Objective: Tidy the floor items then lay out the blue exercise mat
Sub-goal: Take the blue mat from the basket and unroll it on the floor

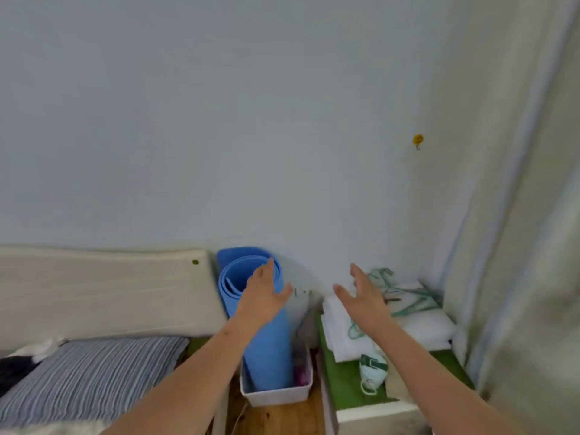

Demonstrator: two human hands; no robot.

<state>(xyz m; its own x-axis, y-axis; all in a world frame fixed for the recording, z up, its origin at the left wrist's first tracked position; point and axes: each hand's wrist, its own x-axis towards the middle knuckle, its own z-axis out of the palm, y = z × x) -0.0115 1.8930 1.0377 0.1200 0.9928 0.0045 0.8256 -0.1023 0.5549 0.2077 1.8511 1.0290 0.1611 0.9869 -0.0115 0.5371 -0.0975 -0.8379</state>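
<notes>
Near the blue mat [267, 356], left hand [263, 297] and right hand [364, 299] spread, grip seemingly empty.

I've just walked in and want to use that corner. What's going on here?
A person is reaching with both hands toward the rolled blue mat. It stands upright in a white bin on the floor, between the bed and a green-topped cabinet. The left hand is open at the top of the roll; I can't tell if it touches. The right hand is open above folded white cloths and green hangers. The mat is not yet gripped or unrolled.
</notes>
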